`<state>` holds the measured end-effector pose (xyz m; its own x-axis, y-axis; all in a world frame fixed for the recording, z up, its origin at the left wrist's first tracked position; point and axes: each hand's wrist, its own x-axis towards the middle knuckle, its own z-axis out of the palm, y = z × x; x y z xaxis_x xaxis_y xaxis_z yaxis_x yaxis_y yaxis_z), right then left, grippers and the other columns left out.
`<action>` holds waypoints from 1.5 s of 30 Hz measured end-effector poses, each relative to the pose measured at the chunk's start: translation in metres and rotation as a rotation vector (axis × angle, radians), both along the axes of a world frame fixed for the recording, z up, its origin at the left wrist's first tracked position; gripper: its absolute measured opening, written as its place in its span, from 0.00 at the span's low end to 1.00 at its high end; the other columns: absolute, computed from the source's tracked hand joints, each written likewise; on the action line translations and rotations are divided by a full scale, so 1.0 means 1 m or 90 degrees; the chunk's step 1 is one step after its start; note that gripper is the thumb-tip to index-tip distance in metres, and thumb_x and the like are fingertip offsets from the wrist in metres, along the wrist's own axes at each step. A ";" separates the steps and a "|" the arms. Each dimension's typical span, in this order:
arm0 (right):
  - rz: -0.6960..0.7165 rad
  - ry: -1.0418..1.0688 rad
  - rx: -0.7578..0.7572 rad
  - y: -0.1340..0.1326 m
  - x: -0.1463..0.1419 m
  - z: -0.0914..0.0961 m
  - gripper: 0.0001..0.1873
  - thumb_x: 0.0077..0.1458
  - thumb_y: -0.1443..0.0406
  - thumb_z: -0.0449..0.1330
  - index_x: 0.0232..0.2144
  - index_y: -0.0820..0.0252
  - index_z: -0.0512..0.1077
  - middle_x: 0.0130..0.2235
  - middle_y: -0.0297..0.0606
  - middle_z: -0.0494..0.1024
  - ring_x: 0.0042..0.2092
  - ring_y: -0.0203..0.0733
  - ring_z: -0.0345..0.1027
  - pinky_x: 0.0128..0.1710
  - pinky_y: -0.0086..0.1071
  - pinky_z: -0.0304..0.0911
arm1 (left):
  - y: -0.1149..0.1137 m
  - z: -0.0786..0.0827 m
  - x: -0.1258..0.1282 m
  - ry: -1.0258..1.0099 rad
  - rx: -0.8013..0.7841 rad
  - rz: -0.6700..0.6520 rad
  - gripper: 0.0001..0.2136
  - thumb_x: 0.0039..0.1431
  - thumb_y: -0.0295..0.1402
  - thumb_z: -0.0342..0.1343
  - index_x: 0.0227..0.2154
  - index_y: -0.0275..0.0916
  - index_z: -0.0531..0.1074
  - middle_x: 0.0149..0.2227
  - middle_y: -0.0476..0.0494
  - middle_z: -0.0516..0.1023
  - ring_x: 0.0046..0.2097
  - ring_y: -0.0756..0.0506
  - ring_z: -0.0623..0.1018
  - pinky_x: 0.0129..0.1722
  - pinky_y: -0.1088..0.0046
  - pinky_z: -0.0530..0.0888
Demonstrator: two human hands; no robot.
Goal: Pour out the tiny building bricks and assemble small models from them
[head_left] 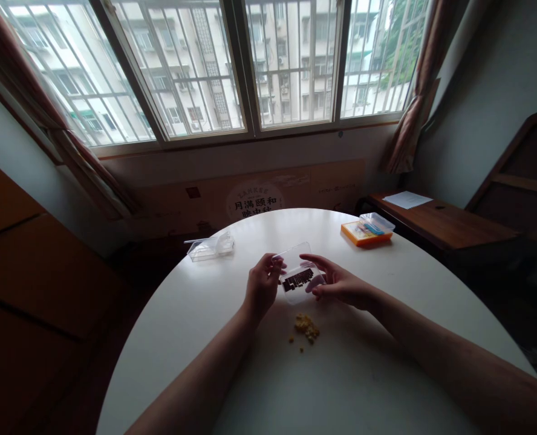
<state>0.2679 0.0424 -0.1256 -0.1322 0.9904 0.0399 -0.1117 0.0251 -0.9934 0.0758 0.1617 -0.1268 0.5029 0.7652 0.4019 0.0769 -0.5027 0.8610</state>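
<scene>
A small clear plastic box (298, 296) with a raised transparent lid (301, 249) is held over the white table between both hands. Dark brown short pieces (298, 279) show in it, several of them side by side in rows. My left hand (265, 279) is closed on the box's left side, near the lid's hinge or edge. My right hand (334, 283) grips the right side, thumb toward me and fingers behind. Just below the box, a small heap of yellow crumbly pieces (306, 326) lies on the table, with a few loose bits beside it.
On the round white table (182, 350), a clear plastic container (211, 246) stands at the left rear. An orange box (366, 232) with a clear case on it is at the right rear. Behind are a wooden desk (450, 223) with paper (407, 199) and a barred window.
</scene>
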 end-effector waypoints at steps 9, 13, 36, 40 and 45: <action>-0.075 -0.242 0.088 -0.007 0.013 0.018 0.43 0.49 0.68 0.64 0.65 0.49 0.56 0.53 0.43 0.69 0.42 0.39 0.71 0.36 0.32 0.70 | 0.006 0.002 -0.012 0.243 0.115 -0.064 0.28 0.62 0.55 0.47 0.51 0.36 0.72 0.55 0.31 0.74 0.57 0.34 0.73 0.56 0.52 0.69; -0.095 -0.397 0.160 -0.014 0.016 0.029 0.41 0.52 0.68 0.61 0.66 0.44 0.55 0.56 0.43 0.65 0.42 0.39 0.71 0.36 0.33 0.72 | 0.003 -0.004 -0.015 0.347 0.164 -0.114 0.39 0.50 0.60 0.58 0.57 0.34 0.69 0.63 0.27 0.65 0.65 0.27 0.61 0.64 0.43 0.53; -0.054 -0.901 0.406 -0.040 -0.026 0.060 0.43 0.51 0.80 0.52 0.65 0.41 0.57 0.61 0.40 0.65 0.47 0.44 0.72 0.44 0.36 0.68 | -0.012 0.002 -0.018 0.590 0.300 -0.224 0.43 0.57 0.63 0.47 0.68 0.43 0.50 0.70 0.34 0.49 0.71 0.33 0.45 0.67 0.46 0.42; -0.026 -0.916 0.420 -0.042 -0.027 0.061 0.39 0.53 0.80 0.49 0.63 0.43 0.61 0.62 0.39 0.64 0.50 0.46 0.71 0.47 0.39 0.68 | -0.013 0.003 -0.019 0.602 0.284 -0.223 0.43 0.57 0.63 0.47 0.68 0.43 0.51 0.71 0.36 0.47 0.71 0.34 0.43 0.67 0.47 0.41; -0.028 -0.917 0.419 -0.042 -0.024 0.060 0.40 0.54 0.81 0.49 0.63 0.43 0.60 0.64 0.40 0.62 0.51 0.46 0.71 0.46 0.39 0.69 | -0.013 0.002 -0.019 0.584 0.278 -0.235 0.40 0.59 0.63 0.43 0.68 0.45 0.50 0.71 0.39 0.48 0.71 0.35 0.42 0.67 0.46 0.39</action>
